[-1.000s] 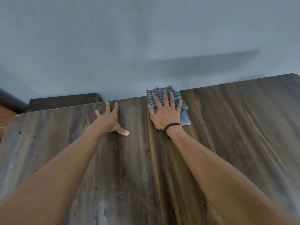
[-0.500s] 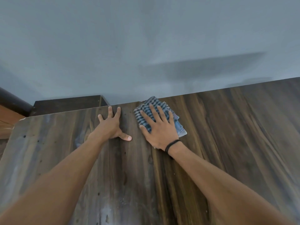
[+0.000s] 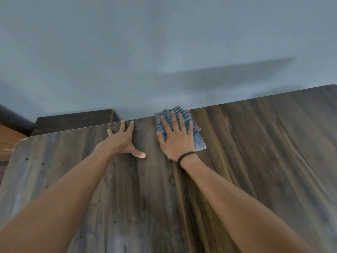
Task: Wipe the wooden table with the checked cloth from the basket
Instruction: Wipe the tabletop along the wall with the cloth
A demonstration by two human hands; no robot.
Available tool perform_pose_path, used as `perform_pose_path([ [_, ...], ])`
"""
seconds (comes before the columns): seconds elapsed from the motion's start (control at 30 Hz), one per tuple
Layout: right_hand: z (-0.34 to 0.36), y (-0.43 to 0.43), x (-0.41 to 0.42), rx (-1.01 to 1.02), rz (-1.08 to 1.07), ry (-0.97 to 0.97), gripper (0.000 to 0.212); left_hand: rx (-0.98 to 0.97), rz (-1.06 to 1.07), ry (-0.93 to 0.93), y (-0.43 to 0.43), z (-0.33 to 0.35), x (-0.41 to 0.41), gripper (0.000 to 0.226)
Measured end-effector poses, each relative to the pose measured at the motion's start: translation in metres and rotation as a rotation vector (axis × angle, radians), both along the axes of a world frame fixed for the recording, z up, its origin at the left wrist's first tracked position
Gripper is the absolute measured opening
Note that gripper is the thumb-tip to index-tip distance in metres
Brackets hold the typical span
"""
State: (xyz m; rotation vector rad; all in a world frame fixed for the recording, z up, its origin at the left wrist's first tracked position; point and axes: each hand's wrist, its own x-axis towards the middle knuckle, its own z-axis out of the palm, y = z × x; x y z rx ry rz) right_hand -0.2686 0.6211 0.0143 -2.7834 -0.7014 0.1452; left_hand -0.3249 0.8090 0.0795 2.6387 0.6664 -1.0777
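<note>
A folded blue checked cloth lies at the far edge of the dark wooden table, its top corner reaching the edge. My right hand presses flat on the cloth with fingers spread; a black band circles the wrist. My left hand rests flat on the bare wood just left of it, fingers spread to the far edge, thumb pointing toward the right hand. The basket is not in view.
A grey-blue wall rises right behind the table's far edge. A dark low piece of furniture stands behind the table's far left corner. Orange-brown wood shows at the left, beyond the table's rounded corner.
My right hand slid the cloth toward the left hand and then pushed it forward to the far edge. My left hand has stayed planted in the same spot.
</note>
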Motion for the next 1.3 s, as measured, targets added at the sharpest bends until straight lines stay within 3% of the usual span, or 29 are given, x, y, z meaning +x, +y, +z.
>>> perform_pose_path([
  [0.1,-0.006,-0.018,-0.02,-0.032,0.081,0.015,0.065,-0.03,-0.023,0.02,0.013,-0.005,-0.002,0.147],
  [0.23,0.001,0.015,0.01,-0.003,-0.071,0.042,0.065,-0.043,-0.015,0.024,0.016,-0.01,-0.005,0.15],
  [0.4,-0.003,-0.002,-0.031,-0.032,0.039,0.022,0.066,-0.056,-0.022,-0.026,0.017,-0.013,-0.007,0.148],
  [0.53,0.001,0.014,0.011,-0.011,-0.129,0.07,0.065,-0.053,-0.008,-0.024,0.018,-0.015,-0.009,0.147],
  [0.67,-0.005,-0.006,-0.016,-0.022,-0.034,-0.002,0.064,-0.057,-0.023,-0.037,0.019,-0.017,-0.007,0.149],
  [0.8,-0.002,-0.001,0.005,-0.026,-0.14,0.078,0.063,-0.051,-0.007,-0.027,0.019,-0.019,-0.009,0.148],
  [0.97,-0.008,-0.003,-0.043,-0.02,-0.02,0.019,0.06,-0.031,-0.034,-0.042,0.015,-0.013,-0.01,0.145],
  [1.13,0.0,0.002,-0.023,-0.017,-0.134,0.085,0.06,-0.011,-0.05,-0.067,0.015,-0.01,-0.012,0.144],
  [1.3,-0.008,-0.037,-0.082,-0.066,-0.011,0.007,0.061,-0.013,-0.044,-0.091,0.014,-0.004,-0.015,0.144],
])
